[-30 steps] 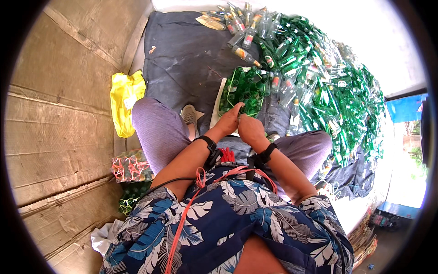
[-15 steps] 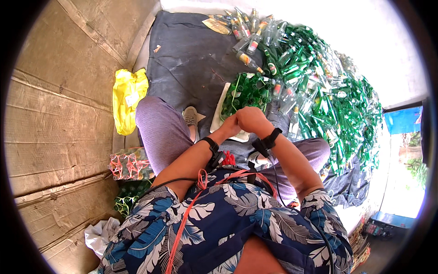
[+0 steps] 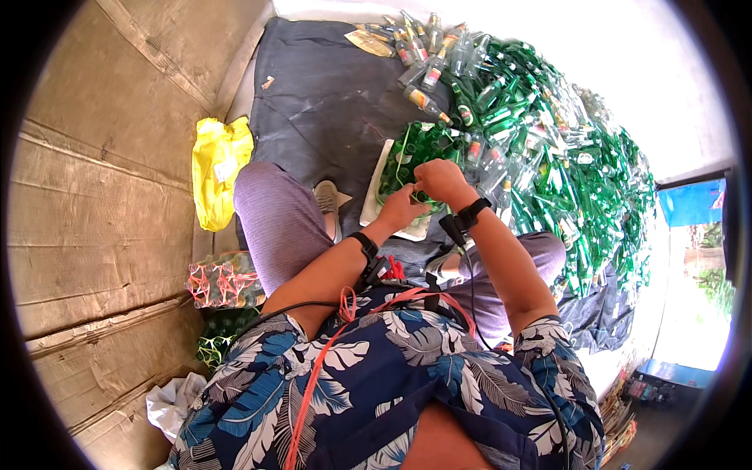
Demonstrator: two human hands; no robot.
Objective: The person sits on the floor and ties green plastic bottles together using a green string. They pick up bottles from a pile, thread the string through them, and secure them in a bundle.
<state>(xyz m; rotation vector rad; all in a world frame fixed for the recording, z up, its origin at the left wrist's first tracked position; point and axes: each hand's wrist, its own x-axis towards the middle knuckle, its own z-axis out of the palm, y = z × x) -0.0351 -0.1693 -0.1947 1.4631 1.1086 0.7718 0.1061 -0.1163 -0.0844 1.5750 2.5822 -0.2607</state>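
Note:
A bundle of green bottles [image 3: 406, 149], circled by pale green string, stands on a white slab [image 3: 372, 201] between my bent legs. My left hand [image 3: 401, 205] is at the near edge of the bundle, its fingers curled at the string or bottles; exactly what it grips is too small to make out. My right hand [image 3: 440, 180] is closed just above and right of the left one, over the front of the bundle, its fingertips mostly hidden. Red strands [image 3: 392, 268] lie by my lap.
A large heap of loose bottles [image 3: 587, 219] covers the right side. Dark sheet [image 3: 301, 94] lies under everything. At left are a yellow bag [image 3: 215, 176], cardboard [image 3: 94, 235], red-tied bottles [image 3: 223, 282], green-tied bottles [image 3: 215, 337] and a white sack [image 3: 174, 403].
My right hand has risen from beside the left one to higher on the bundle and slightly right. My left hand has shifted a little forward and right from half a second ago.

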